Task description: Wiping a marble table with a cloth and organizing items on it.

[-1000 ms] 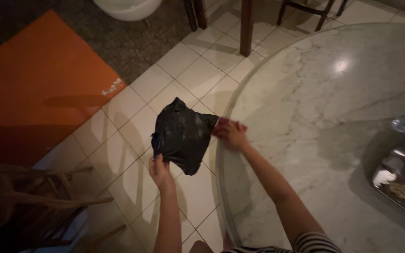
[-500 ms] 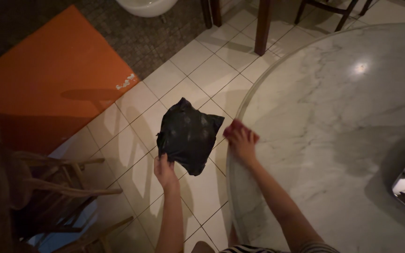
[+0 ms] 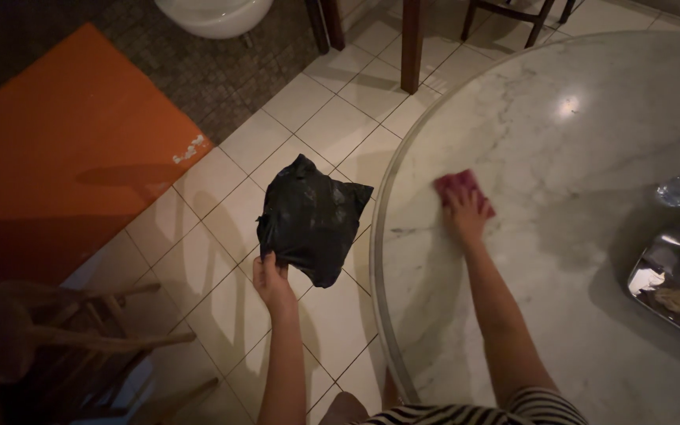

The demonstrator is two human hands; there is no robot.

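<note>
The left hand point(image 3: 271, 282) pinches the black bag point(image 3: 308, 220) beside the tabletop point(image 3: 592, 157) rim while the right hand point(image 3: 466, 211) presses flat on a pink cloth point(image 3: 458, 187); swept debris risks missing the bag and reaching the tiled floor point(image 3: 332, 126).

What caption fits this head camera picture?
Left hand holds a black bag beside the marble table; right hand presses a pink cloth.

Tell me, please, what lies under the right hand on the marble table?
A pink cloth lies under the right hand, on the marble table. The part beneath the palm is hidden.
</note>
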